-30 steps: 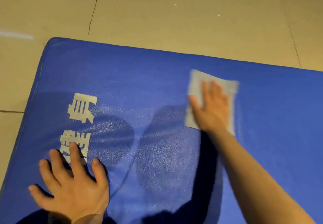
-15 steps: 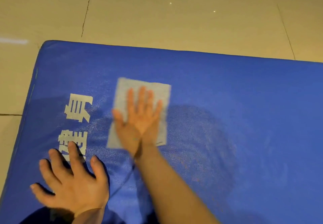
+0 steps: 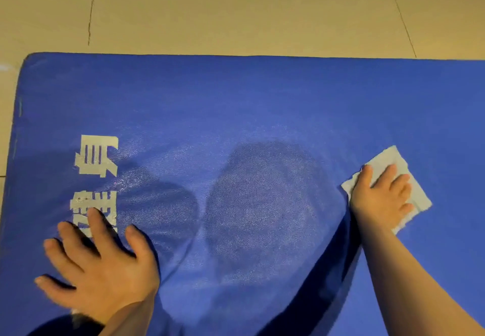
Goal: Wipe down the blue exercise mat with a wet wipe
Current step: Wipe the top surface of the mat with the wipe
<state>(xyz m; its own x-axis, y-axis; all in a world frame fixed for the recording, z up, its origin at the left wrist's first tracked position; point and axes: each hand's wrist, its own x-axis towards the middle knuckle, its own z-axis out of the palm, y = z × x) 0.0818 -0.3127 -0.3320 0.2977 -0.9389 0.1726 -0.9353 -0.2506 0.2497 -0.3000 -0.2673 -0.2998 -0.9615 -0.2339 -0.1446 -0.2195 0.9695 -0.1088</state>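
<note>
Tiled floor [image 3: 236, 20]: one mat [image 3: 236, 99], one wipe [image 3: 388, 162], two hands.

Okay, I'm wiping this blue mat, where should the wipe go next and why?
Probably push the wet wipe up toward the mat's far edge. Your right hand presses it flat at mid-mat on the right, the sheen shows only across the middle of the blue mat, and the far strip looks dry. Your left hand braces beside the white lettering.

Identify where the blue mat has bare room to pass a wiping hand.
The blue padded exercise mat lies bare along its far edge, and between the left hand and the right hand pressing the white wet wipe. Near the white printed characters it's crowded.
</note>
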